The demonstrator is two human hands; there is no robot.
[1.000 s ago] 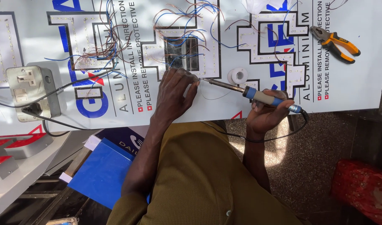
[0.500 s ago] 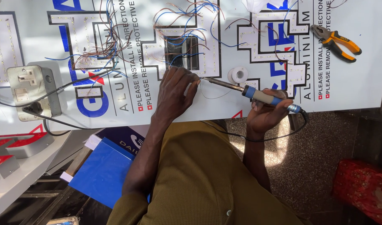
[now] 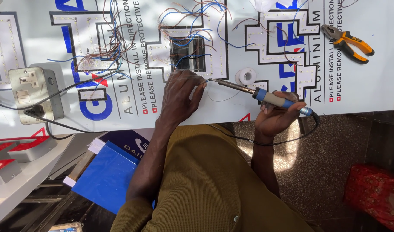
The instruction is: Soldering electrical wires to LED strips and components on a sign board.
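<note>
A white sign panel [image 3: 369,81] is lying across the bench, wired with thin strands. The left hand [image 3: 179,96] is pressing down at its centre, fingers together, pinching a wire. At four o'clock, the right hand [image 3: 276,116] is gripping a soldering iron [image 3: 257,92], fingers curled around its handle, tip pointing at nine o'clock, just beside the left fingertips. Pliers [image 3: 347,42] are lying at two o'clock.

The left hand [image 3: 178,96] has slid slightly left along the panel [image 3: 360,86].

On the desk [image 3: 369,86] we hold the soldering iron [image 3: 265,96] at centre, our left hand [image 3: 179,96] just at its nine o'clock. The solder spool [image 3: 247,77] sits at twelve, pliers [image 3: 347,42] at two, socket box [image 3: 33,92] far at nine.
</note>
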